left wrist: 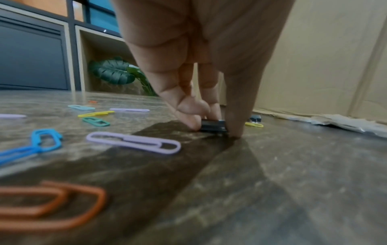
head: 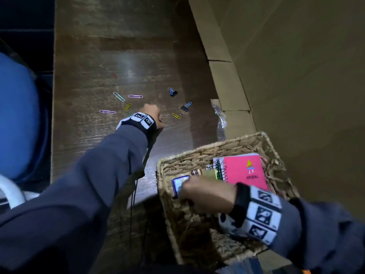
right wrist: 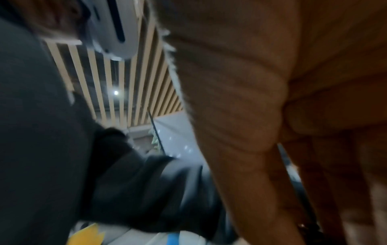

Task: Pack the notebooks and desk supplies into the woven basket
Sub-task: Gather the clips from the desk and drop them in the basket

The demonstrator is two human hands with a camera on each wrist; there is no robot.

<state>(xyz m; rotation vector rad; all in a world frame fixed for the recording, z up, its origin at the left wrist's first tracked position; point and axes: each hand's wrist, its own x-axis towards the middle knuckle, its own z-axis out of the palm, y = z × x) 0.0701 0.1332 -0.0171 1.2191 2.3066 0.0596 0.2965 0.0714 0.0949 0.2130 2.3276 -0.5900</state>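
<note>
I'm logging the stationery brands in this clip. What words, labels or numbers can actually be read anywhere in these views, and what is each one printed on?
"J F" on the cover of the pink spiral notebook in the woven basket.
"SPIRAL" just below it on the same cover.
The black-and-white squares on both wristbands are patterns, not text.
The blue-edged card under the right hand carries print too blurred to read.
Nothing readable in either wrist view.

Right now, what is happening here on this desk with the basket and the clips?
A person is packing desk supplies into a woven basket. The left hand pinches a black binder clip on the wooden desk, among scattered coloured paper clips. The right hand is inside the basket, on a small blue-edged item; whether it grips it is unclear. A pink spiral notebook already lies there.
</note>
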